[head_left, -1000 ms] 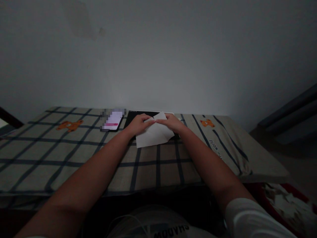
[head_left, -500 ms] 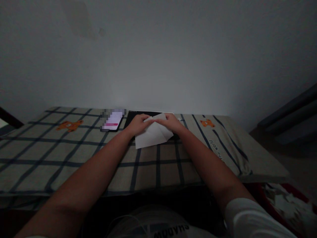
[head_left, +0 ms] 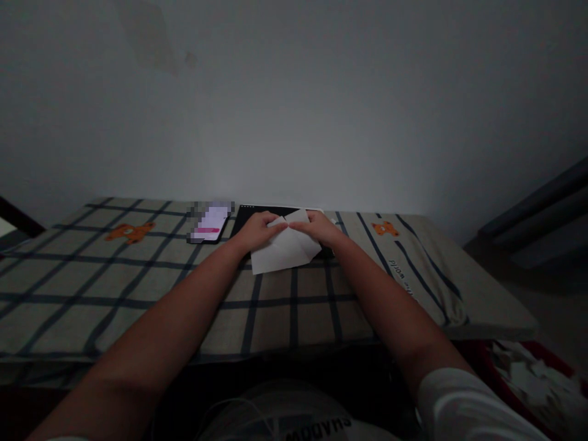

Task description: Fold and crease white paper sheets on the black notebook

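Observation:
A white sheet of paper (head_left: 287, 250), partly folded, is held between my two hands over a dark flat pad or notebook (head_left: 245, 215). My left hand (head_left: 261, 231) grips its left side, thumb on top pointing inward. From the other side my right hand (head_left: 322, 226) grips it, and the two thumb tips nearly meet at the paper's middle. Two upper flaps of the paper stick up behind the thumbs. The fingers beneath the sheet are mostly hidden. The paper's lower edge reaches past the pad over the tablecloth.
A phone (head_left: 212, 223) with a lit screen lies left of the pad. The checked tablecloth (head_left: 151, 285) has orange bear prints and covers the table up to the wall (head_left: 294, 122). At the lower right, a red container (head_left: 487, 373) holds crumpled white paper.
The thumbs have shifted very slightly, and the gap between the paper's upper flaps looks a little wider. Both hands keep their grip in the same place.

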{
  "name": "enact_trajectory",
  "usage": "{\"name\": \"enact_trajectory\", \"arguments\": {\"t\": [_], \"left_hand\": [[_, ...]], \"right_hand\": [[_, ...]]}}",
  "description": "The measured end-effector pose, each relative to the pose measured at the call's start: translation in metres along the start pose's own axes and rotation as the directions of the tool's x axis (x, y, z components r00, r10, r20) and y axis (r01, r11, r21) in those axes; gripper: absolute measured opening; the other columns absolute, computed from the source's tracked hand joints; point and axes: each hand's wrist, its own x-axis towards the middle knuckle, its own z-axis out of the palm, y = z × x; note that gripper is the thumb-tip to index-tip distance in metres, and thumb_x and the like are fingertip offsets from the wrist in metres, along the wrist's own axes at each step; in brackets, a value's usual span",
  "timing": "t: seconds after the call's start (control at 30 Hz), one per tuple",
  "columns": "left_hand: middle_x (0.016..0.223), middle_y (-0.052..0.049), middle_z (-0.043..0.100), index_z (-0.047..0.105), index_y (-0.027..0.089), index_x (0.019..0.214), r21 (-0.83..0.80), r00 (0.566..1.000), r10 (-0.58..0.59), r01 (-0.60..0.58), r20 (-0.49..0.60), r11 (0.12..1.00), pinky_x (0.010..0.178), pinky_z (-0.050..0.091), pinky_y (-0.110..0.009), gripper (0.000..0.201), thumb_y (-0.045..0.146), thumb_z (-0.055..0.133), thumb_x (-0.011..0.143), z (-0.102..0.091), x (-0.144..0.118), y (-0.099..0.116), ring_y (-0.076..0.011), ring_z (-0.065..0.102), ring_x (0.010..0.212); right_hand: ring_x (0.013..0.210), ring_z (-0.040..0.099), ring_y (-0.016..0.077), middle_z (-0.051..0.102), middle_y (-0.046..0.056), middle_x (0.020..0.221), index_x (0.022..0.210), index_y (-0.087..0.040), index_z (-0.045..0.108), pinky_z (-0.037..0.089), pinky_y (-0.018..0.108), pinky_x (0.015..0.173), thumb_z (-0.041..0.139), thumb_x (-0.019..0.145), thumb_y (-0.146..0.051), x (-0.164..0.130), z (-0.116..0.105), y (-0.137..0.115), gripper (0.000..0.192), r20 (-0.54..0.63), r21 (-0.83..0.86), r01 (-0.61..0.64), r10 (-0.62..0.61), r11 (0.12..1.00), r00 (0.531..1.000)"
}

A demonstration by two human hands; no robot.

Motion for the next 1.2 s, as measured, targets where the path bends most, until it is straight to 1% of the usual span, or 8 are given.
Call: {"name": "enact_trajectory", "arguments": {"t": [0.2,0.37,0.43,0.57,0.63,0.87,1.0,1.2], "left_hand": [[0.084,-0.005,0.069,0.072,0.015,0.087,-0.081,1.0,-0.016,0.015,-0.015,0.997,0.066,0.046,-0.025,0.036,0.047,0.057,0.08,-0.0003,-0.0019,0.0059,-0.0161,0.061,0.073],[0.083,-0.005,0.069,0.072,0.014,0.085,-0.106,0.997,-0.069,0.066,-0.027,0.992,0.064,0.045,-0.026,0.033,0.044,0.059,0.077,-0.0027,-0.0023,0.0089,-0.0165,0.06,0.073],[0.082,-0.004,0.069,0.071,0.014,0.086,-0.125,0.996,-0.087,0.085,-0.014,0.989,0.063,0.045,-0.025,0.033,0.043,0.06,0.075,-0.0034,-0.0025,0.0084,-0.0162,0.06,0.072],[0.078,-0.003,0.068,0.07,0.014,0.086,-0.156,0.992,-0.11,0.118,0.06,0.981,0.061,0.044,-0.025,0.033,0.044,0.063,0.073,-0.0041,-0.0029,0.0061,-0.015,0.059,0.069],[0.078,-0.003,0.068,0.071,0.015,0.084,-0.141,0.992,-0.097,0.108,0.078,0.984,0.062,0.044,-0.025,0.034,0.046,0.063,0.073,-0.0046,-0.003,0.0055,-0.0155,0.059,0.07],[0.082,-0.004,0.067,0.071,0.016,0.082,-0.03,0.999,-0.006,0.008,0.048,1.0,0.068,0.044,-0.026,0.033,0.047,0.061,0.076,-0.0059,-0.0031,0.0081,-0.0173,0.06,0.076],[0.081,-0.004,0.066,0.071,0.016,0.081,-0.024,0.999,-0.015,0.016,0.038,1.0,0.066,0.044,-0.025,0.033,0.046,0.06,0.077,-0.0046,-0.0026,0.0078,-0.0161,0.059,0.074],[0.081,-0.004,0.067,0.07,0.015,0.083,-0.06,0.999,-0.033,0.036,0.038,0.998,0.065,0.044,-0.026,0.029,0.042,0.062,0.074,-0.0045,-0.002,0.0059,-0.0171,0.06,0.075]], "right_hand": [[0.079,0.063,0.0168,0.071,0.007,0.094,0.094,-0.014,0.07,0.048,0.028,0.071,0.07,0.071,-0.042,-0.0005,0.002,-0.0015,0.036,-0.025,-0.023,0.042,-0.043,0.999,0.999],[0.079,0.063,0.0166,0.071,0.007,0.095,0.095,-0.014,0.07,0.048,0.028,0.07,0.072,0.069,-0.039,0.0002,-0.0002,0.0002,0.036,0.009,0.032,0.016,-0.016,0.999,1.0],[0.078,0.063,0.0164,0.071,0.007,0.094,0.093,-0.014,0.07,0.048,0.027,0.069,0.073,0.068,-0.038,0.0007,-0.0012,0.0012,0.035,0.023,0.038,-0.006,0.005,0.999,1.0],[0.074,0.063,0.0158,0.071,0.008,0.092,0.091,-0.013,0.07,0.048,0.026,0.065,0.073,0.068,-0.039,0.0011,-0.0015,0.0024,0.035,0.041,0.046,-0.021,0.019,0.999,0.999],[0.074,0.063,0.0159,0.071,0.007,0.091,0.09,-0.013,0.071,0.047,0.026,0.065,0.074,0.067,-0.04,0.0009,-0.0013,0.0028,0.035,0.045,0.039,-0.018,0.016,0.999,0.999],[0.083,0.064,0.0181,0.071,0.007,0.096,0.094,-0.015,0.07,0.049,0.028,0.072,0.073,0.069,-0.039,-0.0015,0.0001,0.001,0.035,0.062,0.02,-0.041,0.04,0.999,0.997],[0.08,0.063,0.0174,0.071,0.006,0.094,0.093,-0.015,0.07,0.049,0.028,0.07,0.073,0.069,-0.04,-0.0014,0.0005,-0.0001,0.035,0.048,-0.012,-0.044,0.044,0.999,0.998],[0.081,0.063,0.0177,0.071,0.006,0.094,0.093,-0.015,0.071,0.048,0.029,0.072,0.073,0.069,-0.041,0.0008,-0.0033,0.0036,0.036,0.064,-0.039,0.025,-0.023,0.999,0.998]]}}
